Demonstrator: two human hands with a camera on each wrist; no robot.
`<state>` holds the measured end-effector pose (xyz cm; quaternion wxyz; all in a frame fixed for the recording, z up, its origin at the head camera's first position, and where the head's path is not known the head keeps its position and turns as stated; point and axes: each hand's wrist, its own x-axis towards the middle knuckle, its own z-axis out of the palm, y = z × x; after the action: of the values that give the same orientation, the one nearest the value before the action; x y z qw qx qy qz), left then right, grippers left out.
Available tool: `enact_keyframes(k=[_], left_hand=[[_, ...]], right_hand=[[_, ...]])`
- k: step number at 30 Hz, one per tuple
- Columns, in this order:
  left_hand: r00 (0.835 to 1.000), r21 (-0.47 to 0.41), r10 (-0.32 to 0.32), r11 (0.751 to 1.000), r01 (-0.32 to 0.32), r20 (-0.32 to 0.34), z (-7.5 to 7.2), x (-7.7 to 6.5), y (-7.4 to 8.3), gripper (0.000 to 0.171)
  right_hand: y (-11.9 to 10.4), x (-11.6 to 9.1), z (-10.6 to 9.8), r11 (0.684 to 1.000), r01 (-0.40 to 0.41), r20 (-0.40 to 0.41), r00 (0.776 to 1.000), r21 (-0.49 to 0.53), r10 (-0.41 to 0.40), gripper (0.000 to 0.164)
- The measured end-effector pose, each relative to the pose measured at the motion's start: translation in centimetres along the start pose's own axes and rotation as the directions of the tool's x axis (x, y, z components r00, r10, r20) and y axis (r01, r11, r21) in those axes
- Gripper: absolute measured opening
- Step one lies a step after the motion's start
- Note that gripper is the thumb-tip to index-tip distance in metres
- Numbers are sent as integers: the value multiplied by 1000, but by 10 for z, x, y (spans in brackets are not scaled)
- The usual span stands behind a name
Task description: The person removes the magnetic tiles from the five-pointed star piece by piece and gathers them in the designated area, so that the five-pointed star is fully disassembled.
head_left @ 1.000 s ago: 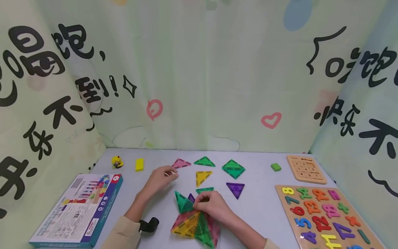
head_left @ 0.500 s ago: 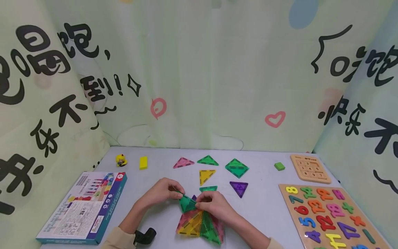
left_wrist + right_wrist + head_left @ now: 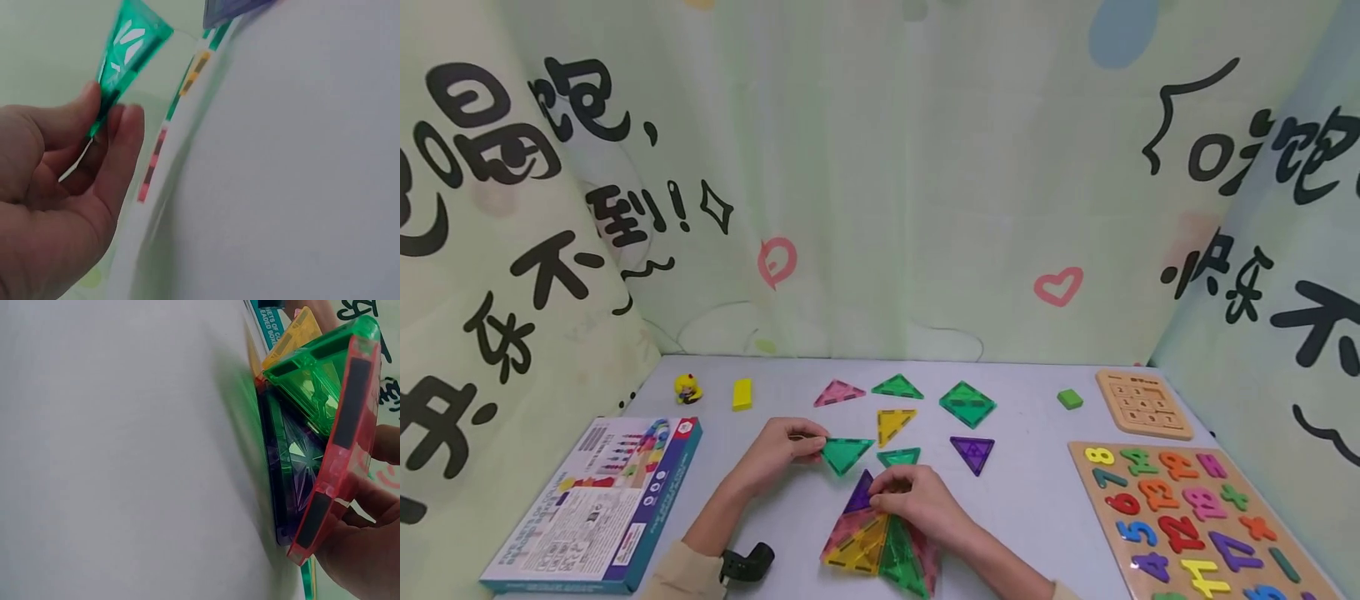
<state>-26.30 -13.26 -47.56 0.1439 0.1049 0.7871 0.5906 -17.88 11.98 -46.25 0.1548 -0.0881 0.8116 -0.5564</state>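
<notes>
My left hand (image 3: 781, 450) pinches a translucent green triangular magnetic tile (image 3: 847, 454) by its left corner, raised off the table in the left wrist view. Below it stands a built shape of magnetic tiles, with a yellow tile (image 3: 859, 546), a green tile (image 3: 901, 557) and a purple tile (image 3: 858, 495). At the top right of this shape, my right hand (image 3: 917, 500) holds it with bent fingers. In the right wrist view those fingers are at a pink tile (image 3: 340, 447) on the shape's side; their tips are partly hidden.
Loose tiles lie behind: pink (image 3: 838, 392), yellow (image 3: 894, 425), purple (image 3: 973, 454) and several green ones (image 3: 967, 405). A box (image 3: 587, 504) lies left, a number board (image 3: 1195, 525) right. A wooden board (image 3: 1142, 404), green block (image 3: 1070, 399), yellow block (image 3: 742, 394) and toy duck (image 3: 687, 388) stand farther back.
My left hand came to the shape, took hold of the green tile at its top, and lifted it away, uncovering the purple tile. My right hand stayed at the shape.
</notes>
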Motion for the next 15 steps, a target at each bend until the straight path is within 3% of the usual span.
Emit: enact_keyframes(k=[3,6,10,15], left_hand=[[994,41,4,999,1,-109,-1,9,-3,17],[978,96,4,995,16,-209,0,20,-4,13],[955,177,-4,982,59,-296,1,33,-6,12],[933,372,68,925,73,-352,3,42,-7,15]], right_hand=[[-1,-1,0,1000,-6,6,1000,11,5,21],[-2,-1,0,1000,-8,10,1000,16,8,21],[-1,-1,1,1000,-4,13,1000,25,4,20],[-1,-3,3,999,12,-4,1000,30,-12,19]])
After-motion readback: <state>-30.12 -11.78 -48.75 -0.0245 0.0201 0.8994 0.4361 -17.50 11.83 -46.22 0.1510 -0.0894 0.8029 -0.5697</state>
